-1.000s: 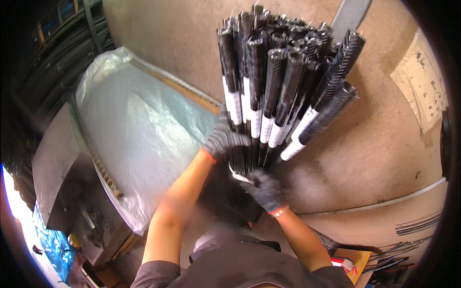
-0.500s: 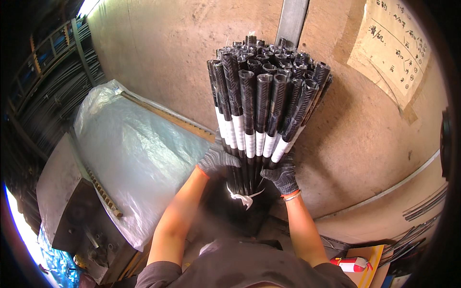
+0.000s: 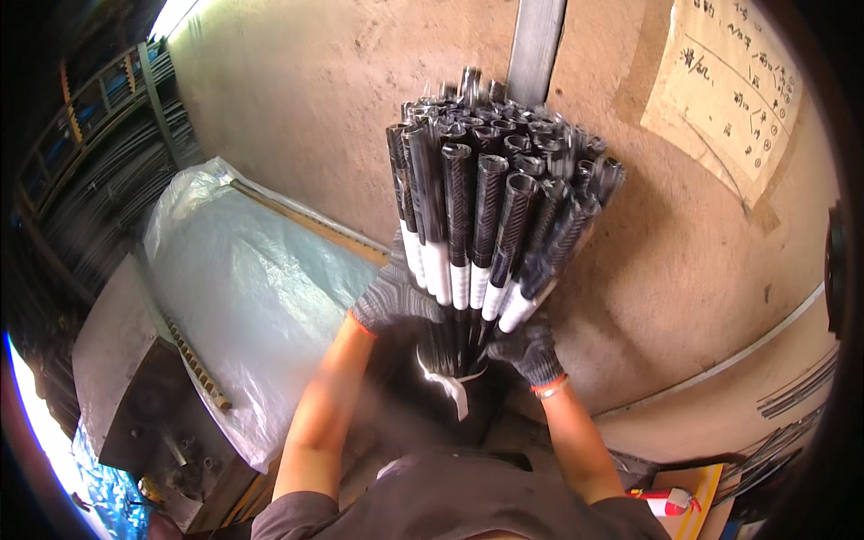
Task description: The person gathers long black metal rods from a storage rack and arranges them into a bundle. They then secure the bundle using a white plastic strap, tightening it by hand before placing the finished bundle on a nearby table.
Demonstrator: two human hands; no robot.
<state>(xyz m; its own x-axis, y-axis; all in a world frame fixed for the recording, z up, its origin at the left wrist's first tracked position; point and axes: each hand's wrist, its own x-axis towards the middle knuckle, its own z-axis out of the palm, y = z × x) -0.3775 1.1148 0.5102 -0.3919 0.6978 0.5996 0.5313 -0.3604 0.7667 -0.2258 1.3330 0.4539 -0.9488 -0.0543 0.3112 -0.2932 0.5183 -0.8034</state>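
A thick upright bundle of black tubes [image 3: 457, 193] stands in front of me, with clear film around their open tops. Below the patterned black upper parts, white bands [image 3: 437, 270] ring the tubes. Lower down, a white tie [image 3: 447, 382] with a loose end cinches the bundle. My left hand [image 3: 396, 292], in a grey knit glove, is closed around the bundle's left side below the white bands. On the right side, my gloved right hand [image 3: 529, 351] grips the bundle at about the same height. Some fingers are hidden behind the tubes.
Clear plastic sheeting [image 3: 261, 270] covers a large piece at left, edged by a wooden strip [image 3: 306, 220]. Racks of long dark stock [image 3: 108, 180] stand beyond it. A paper sheet [image 3: 720, 99] is taped to the brown wall. A fire extinguisher [image 3: 664, 502] lies at lower right.
The bundle and both hands have shifted slightly downward. Its tubes are a little blurred, and a few tops now stick up higher than the others.
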